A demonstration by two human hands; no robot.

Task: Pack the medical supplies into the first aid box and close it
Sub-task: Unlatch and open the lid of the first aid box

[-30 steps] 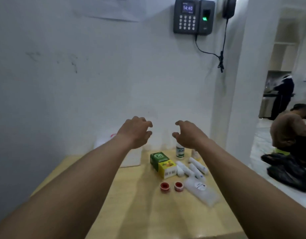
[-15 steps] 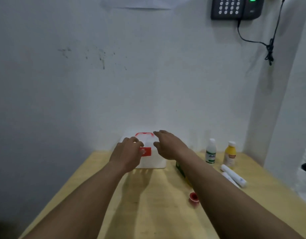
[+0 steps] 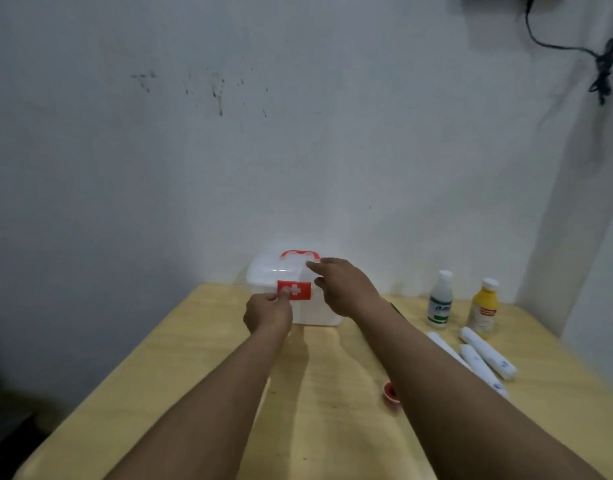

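- The box (image 3: 310, 311) stands closed at the far edge of the table (image 3: 194, 375), close to the wall (image 3: 298, 133).
- The left hand (image 3: 267, 315) pinches the left end of the red latch (image 3: 300, 291) with curled fingers.
- The right hand (image 3: 343, 287) is loosely spread and holds nothing. It is at the right side of the lid, below the handle (image 3: 298, 253); I cannot tell if it touches.
- The step seems to be opening the box; nothing is packed yet.
- The next move probably needs a pull on the latch while the other hand keeps the light box steady.
- To the right wait a white bottle (image 3: 440, 301), a yellow bottle (image 3: 484, 306), white rolls (image 3: 487, 351) and a red cap (image 3: 390, 393).
- The table is pale wood; the wall is white with dark marks, and a cable (image 3: 602, 64) hangs at upper right.
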